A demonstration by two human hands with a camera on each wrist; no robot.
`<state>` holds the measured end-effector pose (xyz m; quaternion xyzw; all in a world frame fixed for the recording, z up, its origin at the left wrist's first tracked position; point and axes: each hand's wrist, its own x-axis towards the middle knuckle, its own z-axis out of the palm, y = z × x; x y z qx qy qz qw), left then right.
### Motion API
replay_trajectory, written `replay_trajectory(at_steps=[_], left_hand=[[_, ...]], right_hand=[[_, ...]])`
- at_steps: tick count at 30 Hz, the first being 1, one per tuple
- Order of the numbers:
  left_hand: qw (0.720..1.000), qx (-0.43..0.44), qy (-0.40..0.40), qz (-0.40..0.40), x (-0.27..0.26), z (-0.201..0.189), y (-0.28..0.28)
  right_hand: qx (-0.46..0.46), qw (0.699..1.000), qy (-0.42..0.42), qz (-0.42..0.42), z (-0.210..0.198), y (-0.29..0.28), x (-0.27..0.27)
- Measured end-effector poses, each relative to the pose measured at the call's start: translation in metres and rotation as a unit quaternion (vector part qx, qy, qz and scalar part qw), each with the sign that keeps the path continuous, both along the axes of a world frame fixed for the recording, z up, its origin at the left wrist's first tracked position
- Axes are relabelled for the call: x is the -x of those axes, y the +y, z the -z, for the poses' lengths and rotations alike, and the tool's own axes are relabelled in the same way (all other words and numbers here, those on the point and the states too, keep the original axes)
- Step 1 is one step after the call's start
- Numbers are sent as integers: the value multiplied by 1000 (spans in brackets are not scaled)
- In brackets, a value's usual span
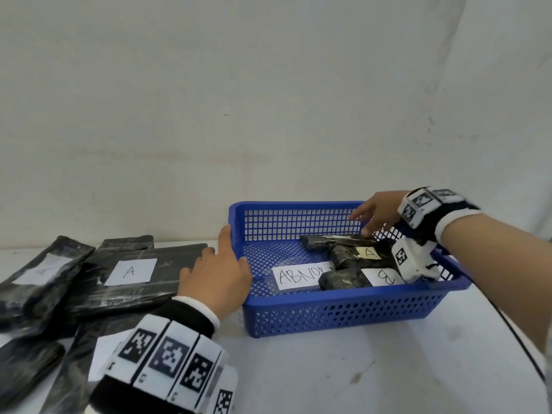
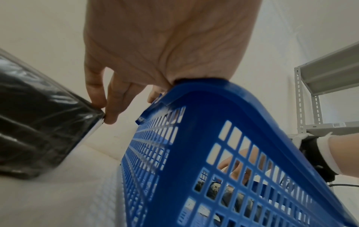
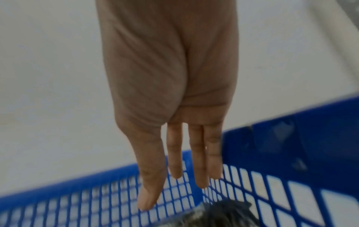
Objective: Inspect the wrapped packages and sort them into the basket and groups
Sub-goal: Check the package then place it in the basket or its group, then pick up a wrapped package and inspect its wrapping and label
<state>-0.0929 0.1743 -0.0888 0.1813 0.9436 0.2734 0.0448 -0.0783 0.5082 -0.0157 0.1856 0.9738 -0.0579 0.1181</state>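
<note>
A blue plastic basket (image 1: 343, 297) stands on the white table, with a paper label reading "ABNOR" (image 1: 298, 276) inside. Three black wrapped packages lie in its right half: one labelled A (image 1: 369, 253), one labelled B (image 1: 385, 277), and one at the back (image 1: 328, 241). My right hand (image 1: 373, 216) hovers over them with straight fingers, one fingertip touching the back package (image 3: 223, 215); it holds nothing. My left hand (image 1: 221, 264) rests on the basket's left rim (image 2: 213, 107), thumb inside. Its other fingers hang loosely against a large package labelled A (image 1: 131, 271).
Several more black wrapped packages (image 1: 38, 273) lie piled on the table's left, some with white labels. A wall stands close behind the basket. A black cable (image 1: 522, 339) runs along the right. A grey metal shelf (image 2: 320, 92) stands beyond the basket.
</note>
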Motion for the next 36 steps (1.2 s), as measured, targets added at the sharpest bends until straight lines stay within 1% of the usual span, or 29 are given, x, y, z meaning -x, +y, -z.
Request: replay_trajectory(at_steps=[3, 6, 8, 11, 13, 16, 18, 20, 22, 24, 26, 29, 31, 32, 36], left_hand=[[999, 4, -35, -2, 1, -3, -1], [998, -4, -58, 8, -6, -19, -6], [999, -30, -35, 7, -14, -36, -14], [998, -66, 23, 3, -29, -64, -40], [995, -82, 50, 1, -40, -78, -63], [995, -86, 54, -10, -60, -83, -103], [997, -66, 47, -17, -73, -77, -128], [1000, -7, 28, -10, -84, -66, -149], [998, 68, -10, 7, -94, -54, -166], [988, 143, -56, 2, -99, -41, -176], [971, 219, -95, -8, -102, -27, -183], [950, 289, -119, -10, -114, -15, -182], [947, 300, -114, -7, -119, -14, -180], [950, 292, -113, -7, -121, -16, -179], [965, 229, -126, 13, -122, -23, -180]], right_hand=[[96, 993, 54, 37, -20, -1, -13], [145, 985, 87, 44, -39, -14, -30], [189, 974, 116, 46, -49, -31, -44], [252, 951, 174, 41, -55, -66, -69], [266, 938, 220, 29, -50, -93, -84], [284, 913, 293, 16, -30, -131, -105], [308, 895, 324, 14, -13, -155, -117], [323, 883, 340, 19, 3, -177, -126], [327, 873, 360, 28, 17, -193, -130], [333, 864, 374, 42, 28, -205, -133], [347, 855, 382, 57, 35, -214, -137], [369, 832, 407, 73, 41, -218, -141], [386, 816, 423, 85, 45, -217, -144], [394, 808, 428, 89, 46, -216, -145], [406, 801, 431, 88, 49, -214, -146]])
